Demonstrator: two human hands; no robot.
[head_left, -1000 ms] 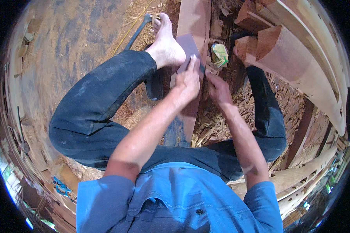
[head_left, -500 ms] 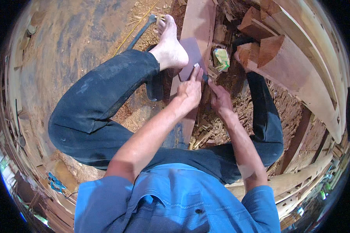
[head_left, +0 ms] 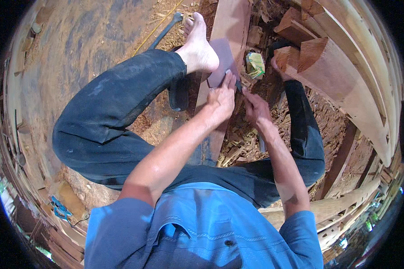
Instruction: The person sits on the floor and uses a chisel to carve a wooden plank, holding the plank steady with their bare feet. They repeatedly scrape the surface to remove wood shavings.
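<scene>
Panel (head_left: 222, 54), flat, purplish-brown, one piece: lying on the long plank (head_left: 231, 22), beside the bare foot (head_left: 203, 53); contact with the foot cannot be told.

Left hand (head_left: 221, 99): fingers stretched forward together over the panel's near part; whether anything is pinched beneath, cannot tell.

Right hand (head_left: 256, 109): fingers closed around a slim dark implement (head_left: 239, 85) at the panel's right edge; its kind unclear, largely covered.

Condition of work: judged under way, both hands being engaged at the panel. Visible outline whole; no detached piece seen. Amount done and amount left: not determinable, the near part being covered and surface detail too small. Wood shavings (head_left: 238, 150) beside the plank; source not shown.

Labels and writing: one packet (head_left: 255, 66), pale with green and yellow print, right of the plank; lettering not legible. Shirt (head_left: 197, 224), blue, patterned stripe; no readable mark. Curved timbers (head_left: 345, 71), right: no lettering discernible.
</scene>
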